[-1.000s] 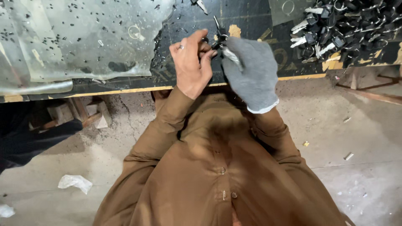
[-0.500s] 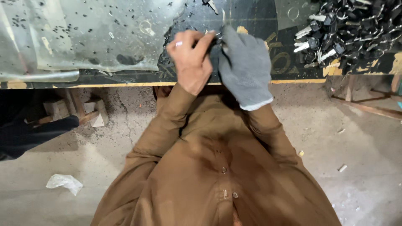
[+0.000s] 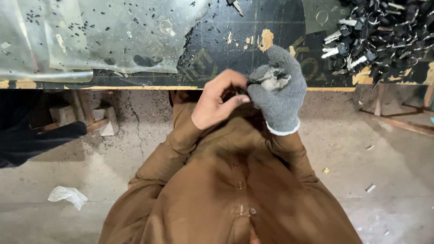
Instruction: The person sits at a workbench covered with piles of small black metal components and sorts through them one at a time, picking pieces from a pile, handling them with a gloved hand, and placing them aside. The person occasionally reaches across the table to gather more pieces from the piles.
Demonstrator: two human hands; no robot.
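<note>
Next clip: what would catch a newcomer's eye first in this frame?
The two mismatched hands at centre: the bare left hand and the grey-gloved right hand meet over a small dark part, mostly hidden, at the bench edge. At top right, a heap of black-headed keys lies on the dark workbench. A scratched clear plastic sheet covers the bench's left part.

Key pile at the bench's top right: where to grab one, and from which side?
Take a key from the pile by its black plastic head, not the blade. The silver blades on the pile's left edge point left towards the bare bench, so their heads sit deeper in the heap. Probably best to come from above, pinching a head's flat faces; the tangled rings may drag neighbours along.
</note>
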